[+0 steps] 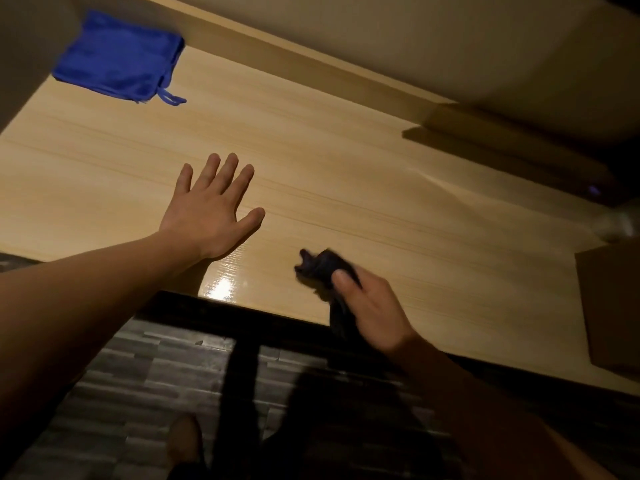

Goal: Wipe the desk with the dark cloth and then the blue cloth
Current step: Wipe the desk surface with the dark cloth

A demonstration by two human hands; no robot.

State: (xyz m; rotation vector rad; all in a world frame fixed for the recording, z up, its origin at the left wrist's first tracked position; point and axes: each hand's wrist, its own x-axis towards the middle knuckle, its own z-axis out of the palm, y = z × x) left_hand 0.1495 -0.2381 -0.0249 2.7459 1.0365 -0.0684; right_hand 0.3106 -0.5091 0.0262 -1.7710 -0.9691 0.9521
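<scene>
The light wooden desk (346,174) fills the middle of the head view. My right hand (374,310) is shut on the dark cloth (322,266), bunched up near the desk's front edge, with part of it hanging below my palm. My left hand (211,209) is spread flat, fingers apart, over the desk's left half and holds nothing. The blue cloth (117,60) lies folded at the far left corner of the desk, its loop pointing toward me.
A brown cardboard box (613,306) sits at the desk's right edge, with a pale blurred object (616,223) behind it. A raised wooden ledge (502,140) runs along the back right. Below the front edge are grey floor planks (145,368) and my foot (183,441).
</scene>
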